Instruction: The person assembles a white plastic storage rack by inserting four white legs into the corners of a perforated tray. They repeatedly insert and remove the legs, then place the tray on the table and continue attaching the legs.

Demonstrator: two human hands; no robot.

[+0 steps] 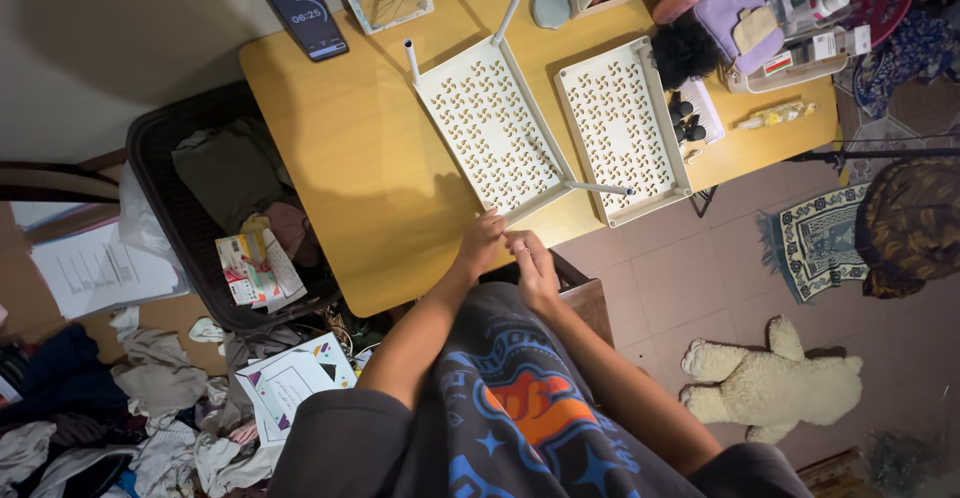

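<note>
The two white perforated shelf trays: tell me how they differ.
The left tray has white tubes fitted at its corners; the right tray has none. The left tray lies skewed on the table with both hands at its near corner; the right lies untouched. Both share the cut-out pattern.

Yellow wooden table (330,148) under warm light, pinkish tiled floor (680,288), dark laundry basket (150,148) at its left edge, patterned rug (815,238), possibly a prayer mat

Cream perforated shelf trays (490,133), yellow wood table (330,138), cream teddy (770,383).
</note>
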